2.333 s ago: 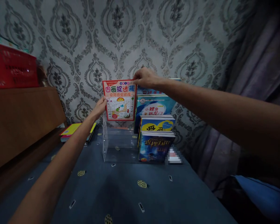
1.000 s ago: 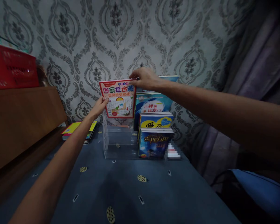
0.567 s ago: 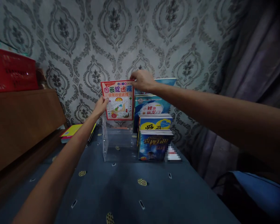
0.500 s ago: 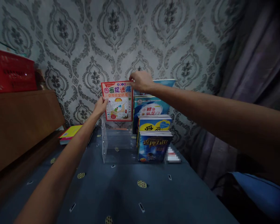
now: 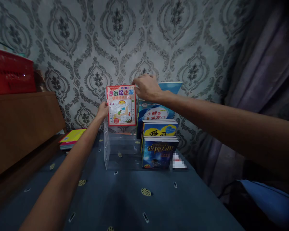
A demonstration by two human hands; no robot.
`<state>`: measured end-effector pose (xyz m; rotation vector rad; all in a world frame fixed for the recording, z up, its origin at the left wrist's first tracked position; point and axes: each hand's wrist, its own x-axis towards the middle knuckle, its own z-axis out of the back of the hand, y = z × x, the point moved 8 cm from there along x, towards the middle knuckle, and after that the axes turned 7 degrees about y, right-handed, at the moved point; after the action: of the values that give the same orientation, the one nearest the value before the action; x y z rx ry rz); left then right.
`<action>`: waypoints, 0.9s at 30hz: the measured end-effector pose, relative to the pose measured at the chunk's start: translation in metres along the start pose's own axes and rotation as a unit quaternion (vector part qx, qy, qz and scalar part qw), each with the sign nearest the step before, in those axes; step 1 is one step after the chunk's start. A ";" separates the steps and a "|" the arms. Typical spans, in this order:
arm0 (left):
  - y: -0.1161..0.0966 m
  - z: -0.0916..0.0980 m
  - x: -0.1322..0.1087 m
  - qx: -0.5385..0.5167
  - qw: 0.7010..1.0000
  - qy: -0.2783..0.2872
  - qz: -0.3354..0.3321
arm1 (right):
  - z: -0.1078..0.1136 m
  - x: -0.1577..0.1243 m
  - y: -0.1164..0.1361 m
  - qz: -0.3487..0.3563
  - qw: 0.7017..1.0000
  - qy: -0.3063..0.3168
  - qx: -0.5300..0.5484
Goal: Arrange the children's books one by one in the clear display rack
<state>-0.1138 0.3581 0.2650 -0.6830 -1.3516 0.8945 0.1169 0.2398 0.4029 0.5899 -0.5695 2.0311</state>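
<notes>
A red-bordered picture book (image 5: 121,110) stands upright at the back left tier of a clear acrylic book rack (image 5: 125,160), cover facing me. My left hand (image 5: 102,111) grips its left edge, partly hidden behind it. At the book's top right corner, my right hand (image 5: 146,87) has its fingers curled over the edge. Beside it, the rack's right half carries a teal book (image 5: 156,110), a yellow and blue book (image 5: 160,129) and a dark blue book (image 5: 159,154) in stepped rows. My right hand and wrist cover part of a light blue book (image 5: 170,86) at the back.
The rack stands on a dark blue patterned cloth (image 5: 125,199) close to a wallpapered wall. Several books in a stack (image 5: 72,136) lie to the left, near a wooden cabinet (image 5: 24,128) bearing a red basket (image 5: 12,75). A curtain (image 5: 250,96) hangs at the right.
The picture book has shifted slightly down and straightened at the rack's back tier. Both hands have stayed at its edges, and the right fingers have moved a little at the corner.
</notes>
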 end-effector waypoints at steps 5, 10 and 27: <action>-0.001 0.004 -0.006 0.032 0.998 -0.046 0.023 | 0.002 -0.029 0.017 0.061 0.998 -0.020 0.021; -0.003 0.003 -0.009 0.048 0.997 -0.056 0.032 | -0.016 -0.109 0.076 0.266 0.960 -0.059 0.057; 0.035 0.070 -0.061 0.369 0.916 -0.056 0.146 | -0.163 -0.330 0.171 0.165 0.874 0.090 0.449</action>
<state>-0.1879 0.3185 0.2119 -0.2393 -0.9025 1.5901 0.0932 0.0444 0.0481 0.8547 0.4800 2.6058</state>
